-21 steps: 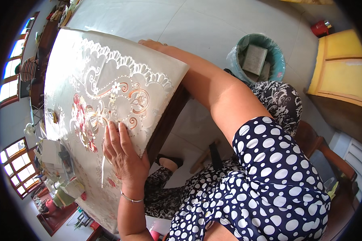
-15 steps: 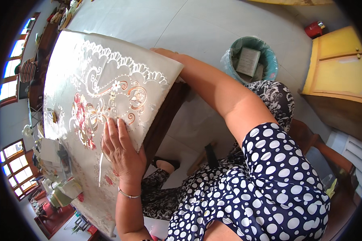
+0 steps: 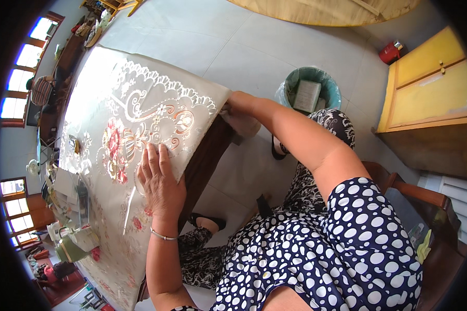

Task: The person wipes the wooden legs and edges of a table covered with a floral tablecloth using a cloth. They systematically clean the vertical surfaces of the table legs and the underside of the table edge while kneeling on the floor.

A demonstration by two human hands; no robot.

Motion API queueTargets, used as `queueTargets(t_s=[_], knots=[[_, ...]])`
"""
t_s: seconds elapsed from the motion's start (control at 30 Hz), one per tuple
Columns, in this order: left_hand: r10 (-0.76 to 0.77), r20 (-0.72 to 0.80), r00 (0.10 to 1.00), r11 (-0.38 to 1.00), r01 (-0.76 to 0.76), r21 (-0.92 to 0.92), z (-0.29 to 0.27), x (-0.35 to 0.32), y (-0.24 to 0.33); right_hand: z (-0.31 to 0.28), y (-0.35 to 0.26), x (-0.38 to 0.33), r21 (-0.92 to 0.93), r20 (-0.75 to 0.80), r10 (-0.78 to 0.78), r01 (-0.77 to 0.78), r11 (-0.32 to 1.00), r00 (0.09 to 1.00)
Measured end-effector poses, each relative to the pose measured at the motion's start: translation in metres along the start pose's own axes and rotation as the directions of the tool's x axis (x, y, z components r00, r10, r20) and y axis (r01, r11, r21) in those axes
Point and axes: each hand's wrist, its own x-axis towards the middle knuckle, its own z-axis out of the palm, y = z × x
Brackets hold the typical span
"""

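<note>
My left hand lies flat on the pale tablecloth, fingers stretched over its floral pattern of red, cream and orange-brown. Beside that hand, on the cloth, is a thin white stick-like tool. My right hand is at the near right corner of the table, its fingers curled and partly hidden by the cloth's edge. Just below it hangs a pale, filmy piece of material, blurred. My right fingers appear closed, but what is in them is hard to make out.
A teal bin with a plastic liner holds a grey box. Right of it stand a yellow cabinet and a red canister. A green sewing-machine-like object sits at the table's left. A person in stripes is far off.
My right hand has come further into view at the table corner, and the pale material now shows below it. My left hand stays flat on the cloth. The whole view has shifted.
</note>
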Motion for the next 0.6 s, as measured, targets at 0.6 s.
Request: queueTargets(t_s=[0.6], knots=[[-0.006, -0.052, 0.999, 1.000, 0.004, -0.022, 0.003, -0.007, -0.005, 0.019, -0.072, -0.048, 0.331, -0.081, -0.158, 0.176, 0.927, 0.984]])
